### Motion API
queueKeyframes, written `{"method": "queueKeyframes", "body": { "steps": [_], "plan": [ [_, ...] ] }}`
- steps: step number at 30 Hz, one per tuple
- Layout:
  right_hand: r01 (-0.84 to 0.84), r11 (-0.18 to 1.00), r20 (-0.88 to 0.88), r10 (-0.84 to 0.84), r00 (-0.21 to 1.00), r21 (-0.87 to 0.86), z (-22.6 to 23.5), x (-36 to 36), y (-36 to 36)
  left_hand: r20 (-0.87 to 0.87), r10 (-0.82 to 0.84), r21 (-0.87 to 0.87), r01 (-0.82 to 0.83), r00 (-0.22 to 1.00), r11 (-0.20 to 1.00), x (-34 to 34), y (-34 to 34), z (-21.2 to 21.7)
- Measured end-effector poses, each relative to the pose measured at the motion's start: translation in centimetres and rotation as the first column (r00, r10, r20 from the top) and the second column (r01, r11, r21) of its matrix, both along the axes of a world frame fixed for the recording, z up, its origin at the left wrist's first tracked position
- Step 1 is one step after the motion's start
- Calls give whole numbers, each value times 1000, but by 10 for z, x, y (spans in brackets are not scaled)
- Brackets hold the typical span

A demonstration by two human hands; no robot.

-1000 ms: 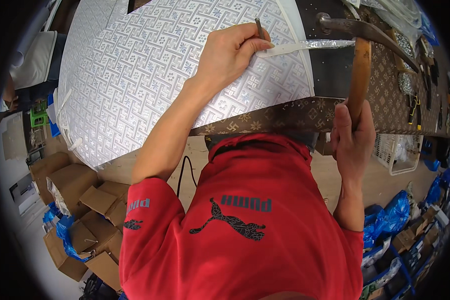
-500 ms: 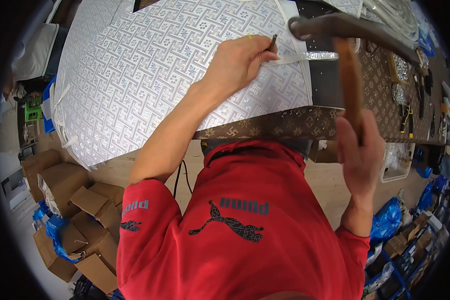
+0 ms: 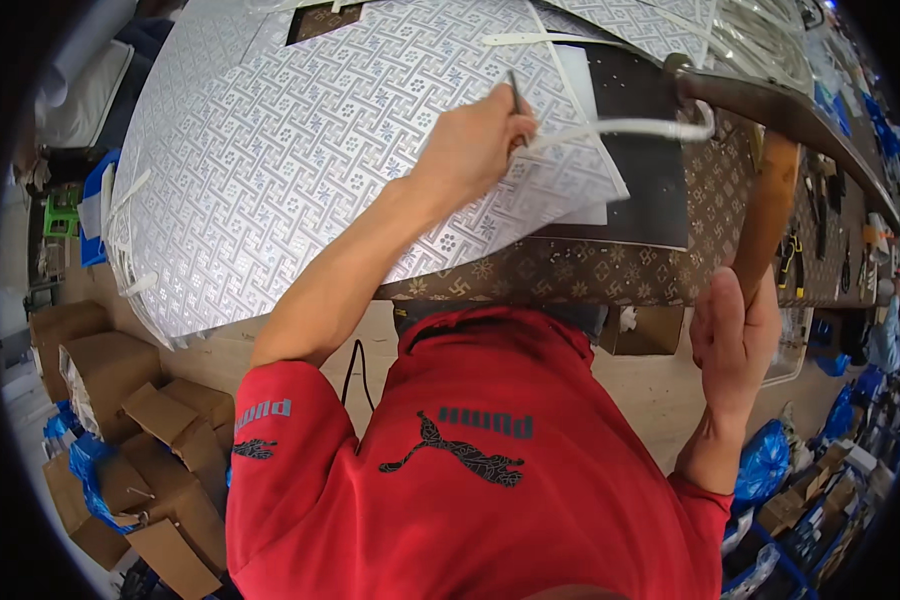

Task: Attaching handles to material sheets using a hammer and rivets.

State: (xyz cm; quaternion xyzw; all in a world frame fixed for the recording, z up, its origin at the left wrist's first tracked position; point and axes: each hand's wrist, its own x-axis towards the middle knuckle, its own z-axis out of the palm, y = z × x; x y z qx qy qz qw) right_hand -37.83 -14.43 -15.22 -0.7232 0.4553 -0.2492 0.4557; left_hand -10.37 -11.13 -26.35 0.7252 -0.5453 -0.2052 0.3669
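My left hand [image 3: 473,142] is closed round a short dark metal punch [image 3: 514,92], its upper end sticking up above my fingers. From beside those fingers a white strap [image 3: 645,127] runs right, its far end bent up over a black board [image 3: 650,185]. A silvery-white patterned sheet [image 3: 310,170] lies under my left hand, its right corner over the board. Off to the right, my right hand [image 3: 738,345] grips the wooden handle of a hammer [image 3: 768,205]. The hammer's dark metal head is raised at the upper right, apart from the punch. The punch's lower tip is hidden.
Another white strap [image 3: 520,40] lies across the sheet's far edge. Brown patterned cloth [image 3: 590,275] covers the table, with yellow-handled pliers [image 3: 792,265] and other tools at the right. Cardboard boxes [image 3: 165,460] are stacked on the floor at left; blue bags [image 3: 765,460] stand at right.
The hammer has swung right, away from the punch. My left hand has shifted slightly left and nearer with the punch. The strap's free end has moved right and now curls up.
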Motion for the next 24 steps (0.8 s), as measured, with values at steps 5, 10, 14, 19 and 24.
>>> {"method": "queueKeyframes", "body": {
  "steps": [5, 10, 14, 19, 24],
  "plan": [
    [70, 991, 88, -80, 993, 114, -14, -13, 8, -326, 46, -134, -95, 944, 987, 13, -4, -2],
    [89, 991, 81, -98, 992, 101, -31, -23, 7, -258, -72, -239, 9, 963, 971, 11, -12, -5],
    [40, 997, 58, -44, 997, 68, -42, -22, 5, -144, -143, -298, 95, 979, 950, -7, -26, -9],
    [36, 996, 23, -38, 999, 82, -45, -22, 4, -201, -149, -292, 87, 968, 953, -9, -32, -20],
    [44, 992, 22, -47, 999, 119, -44, -18, 4, -146, -164, -280, 119, 976, 953, -10, -30, -20]
  ]
}}
